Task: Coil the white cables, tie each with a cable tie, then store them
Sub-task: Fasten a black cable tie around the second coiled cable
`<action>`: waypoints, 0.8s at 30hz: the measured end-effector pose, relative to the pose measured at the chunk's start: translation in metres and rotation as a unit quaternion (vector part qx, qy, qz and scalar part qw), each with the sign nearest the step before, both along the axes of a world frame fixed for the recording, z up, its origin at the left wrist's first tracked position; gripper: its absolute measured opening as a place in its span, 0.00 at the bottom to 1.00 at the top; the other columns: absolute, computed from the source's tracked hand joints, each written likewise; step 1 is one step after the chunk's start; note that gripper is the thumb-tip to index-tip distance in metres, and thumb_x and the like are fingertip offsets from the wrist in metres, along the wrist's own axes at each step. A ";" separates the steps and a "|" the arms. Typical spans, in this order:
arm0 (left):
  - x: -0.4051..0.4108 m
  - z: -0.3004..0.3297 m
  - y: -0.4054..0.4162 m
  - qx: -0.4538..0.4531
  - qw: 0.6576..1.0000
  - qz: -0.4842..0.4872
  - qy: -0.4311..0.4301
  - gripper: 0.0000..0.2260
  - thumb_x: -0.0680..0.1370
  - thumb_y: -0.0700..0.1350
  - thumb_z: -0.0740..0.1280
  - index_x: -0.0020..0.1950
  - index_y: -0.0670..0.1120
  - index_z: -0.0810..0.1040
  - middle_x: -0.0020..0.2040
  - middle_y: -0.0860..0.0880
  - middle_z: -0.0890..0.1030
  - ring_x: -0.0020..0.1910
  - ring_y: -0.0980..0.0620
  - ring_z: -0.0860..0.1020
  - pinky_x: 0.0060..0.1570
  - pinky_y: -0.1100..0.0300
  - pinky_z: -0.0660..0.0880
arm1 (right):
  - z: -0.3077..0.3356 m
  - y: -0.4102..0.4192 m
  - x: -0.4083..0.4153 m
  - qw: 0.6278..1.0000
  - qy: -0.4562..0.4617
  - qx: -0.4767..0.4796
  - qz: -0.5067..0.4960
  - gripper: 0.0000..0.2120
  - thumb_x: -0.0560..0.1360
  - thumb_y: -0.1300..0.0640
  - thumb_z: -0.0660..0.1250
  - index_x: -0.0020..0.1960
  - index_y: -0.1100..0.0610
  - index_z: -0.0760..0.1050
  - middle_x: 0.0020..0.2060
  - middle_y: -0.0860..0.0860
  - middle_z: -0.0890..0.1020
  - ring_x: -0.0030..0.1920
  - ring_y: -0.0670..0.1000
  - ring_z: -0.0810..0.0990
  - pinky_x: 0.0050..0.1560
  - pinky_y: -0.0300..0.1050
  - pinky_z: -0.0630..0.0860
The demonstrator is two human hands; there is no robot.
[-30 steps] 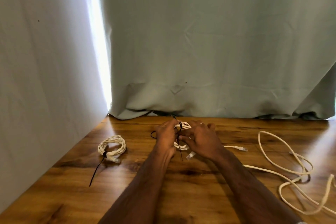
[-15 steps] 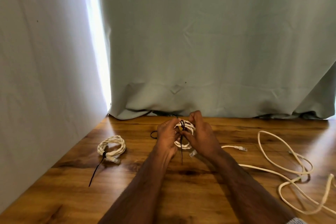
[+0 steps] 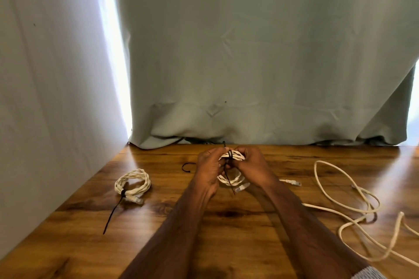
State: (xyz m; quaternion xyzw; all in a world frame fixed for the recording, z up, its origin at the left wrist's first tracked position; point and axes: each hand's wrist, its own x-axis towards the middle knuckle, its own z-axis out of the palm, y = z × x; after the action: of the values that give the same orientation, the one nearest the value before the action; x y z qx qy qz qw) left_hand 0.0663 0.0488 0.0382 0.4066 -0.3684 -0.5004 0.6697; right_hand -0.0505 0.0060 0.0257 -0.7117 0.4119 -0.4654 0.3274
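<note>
From the head view we see both of our hands raised together over the far middle of the wooden bench (image 3: 226, 233). Our left hand (image 3: 209, 166) curls its fingers round the left side of a coiled white cable (image 3: 233, 176), and our right hand (image 3: 251, 163) curls round the coil's right side, so the coil sits held between the two hands, its lower loops hanging just below them. A black cable tie (image 3: 230, 154) wraps the top of the coil between our thumbs; its free tail runs down from between the hands toward us, past the lower loops. One clear plug end of this cable (image 3: 242, 187) pokes out just under our right hand.

Well to the left of our left hand lies a finished coil (image 3: 132, 182), flat on the bench, bound with its own black tie (image 3: 113, 212), whose long tail trails toward us. Just beside our left hand, on its far left side, a spare black tie (image 3: 187, 166) lies curved on the wood.

To the right of our right hand a loose white cable (image 3: 353, 208) sprawls in open loops across the bench, one plug end (image 3: 292, 182) lying near our right wrist. Beyond both hands, a pale green curtain (image 3: 260, 52) hangs down to the bench's far edge.
</note>
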 end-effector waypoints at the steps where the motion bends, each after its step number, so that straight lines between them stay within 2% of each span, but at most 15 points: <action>1: 0.000 0.000 0.001 -0.001 1.000 -0.001 0.001 0.07 0.78 0.37 0.65 0.43 0.41 0.82 0.29 0.49 0.81 0.24 0.56 0.77 0.26 0.66 0.72 | 0.000 0.000 0.000 1.000 -0.011 0.007 0.008 0.08 0.71 0.69 0.71 0.42 0.58 0.85 0.35 0.56 0.86 0.37 0.55 0.86 0.46 0.53 0.83; 6: 0.001 0.000 0.000 -0.001 1.000 -0.007 -0.001 0.06 0.78 0.38 0.66 0.45 0.39 0.82 0.28 0.49 0.80 0.25 0.55 0.76 0.28 0.63 0.73 | 0.001 0.004 -0.001 0.998 -0.055 0.032 0.025 0.07 0.72 0.71 0.70 0.44 0.63 0.84 0.35 0.59 0.86 0.34 0.52 0.85 0.39 0.42 0.80; 9: 0.000 0.000 0.000 -0.002 1.000 -0.003 -0.012 0.06 0.77 0.38 0.66 0.45 0.40 0.83 0.30 0.48 0.82 0.27 0.56 0.77 0.28 0.64 0.73 | 0.002 0.002 -0.001 0.996 -0.076 0.036 0.016 0.06 0.70 0.70 0.73 0.44 0.62 0.85 0.37 0.57 0.87 0.36 0.51 0.85 0.41 0.43 0.80; 11: 0.002 -0.001 -0.001 -0.009 1.000 -0.006 -0.011 0.07 0.77 0.38 0.66 0.43 0.41 0.84 0.33 0.47 0.83 0.28 0.55 0.79 0.28 0.65 0.74 | 0.002 0.003 -0.003 0.991 -0.110 0.067 0.045 0.06 0.68 0.68 0.75 0.45 0.63 0.84 0.40 0.60 0.87 0.40 0.56 0.85 0.46 0.48 0.81; 13: 0.005 -0.001 0.000 -0.015 1.000 -0.006 -0.012 0.08 0.77 0.38 0.66 0.41 0.43 0.84 0.34 0.47 0.83 0.29 0.55 0.79 0.28 0.66 0.74 | 0.002 0.005 -0.004 0.962 -0.208 0.147 0.101 0.11 0.64 0.62 0.73 0.45 0.66 0.83 0.42 0.65 0.85 0.43 0.62 0.84 0.52 0.56 0.80; 15: 0.008 -0.001 0.000 -0.022 1.000 -0.009 -0.011 0.08 0.77 0.37 0.66 0.41 0.43 0.83 0.35 0.46 0.84 0.30 0.54 0.80 0.30 0.65 0.76 | 0.004 0.006 -0.005 0.924 -0.294 0.213 0.120 0.14 0.64 0.56 0.68 0.43 0.66 0.83 0.41 0.64 0.84 0.41 0.61 0.83 0.52 0.54 0.79; 18: 0.006 -0.002 0.000 -0.031 0.999 -0.024 -0.020 0.09 0.77 0.36 0.66 0.39 0.42 0.83 0.34 0.46 0.84 0.29 0.54 0.81 0.31 0.64 0.77 | 0.011 0.004 -0.006 0.906 -0.308 0.272 0.106 0.14 0.76 0.55 0.62 0.41 0.64 0.80 0.35 0.61 0.84 0.35 0.56 0.83 0.47 0.50 0.79; 21: 0.002 -0.007 -0.003 -0.029 0.997 -0.030 -0.063 0.10 0.76 0.39 0.68 0.37 0.45 0.85 0.34 0.46 0.83 0.30 0.53 0.79 0.33 0.60 0.71 | 0.013 0.002 -0.007 0.882 -0.308 0.346 0.089 0.09 0.77 0.61 0.65 0.42 0.63 0.81 0.34 0.58 0.83 0.33 0.54 0.83 0.41 0.47 0.81; 24: 0.000 -0.009 -0.004 -0.019 0.995 -0.030 -0.092 0.07 0.76 0.41 0.69 0.40 0.45 0.86 0.38 0.43 0.82 0.34 0.50 0.76 0.35 0.59 0.68 | 0.015 0.003 -0.013 0.871 -0.291 0.383 0.096 0.06 0.76 0.65 0.66 0.46 0.65 0.81 0.37 0.59 0.84 0.35 0.55 0.84 0.40 0.49 0.83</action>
State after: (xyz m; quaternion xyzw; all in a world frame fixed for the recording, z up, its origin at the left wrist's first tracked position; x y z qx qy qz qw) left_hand 0.0666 0.0446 0.0289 0.4268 -0.4503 -0.4736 0.6251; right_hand -0.0632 0.0087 0.0405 -0.3991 0.3731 -0.4236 0.7225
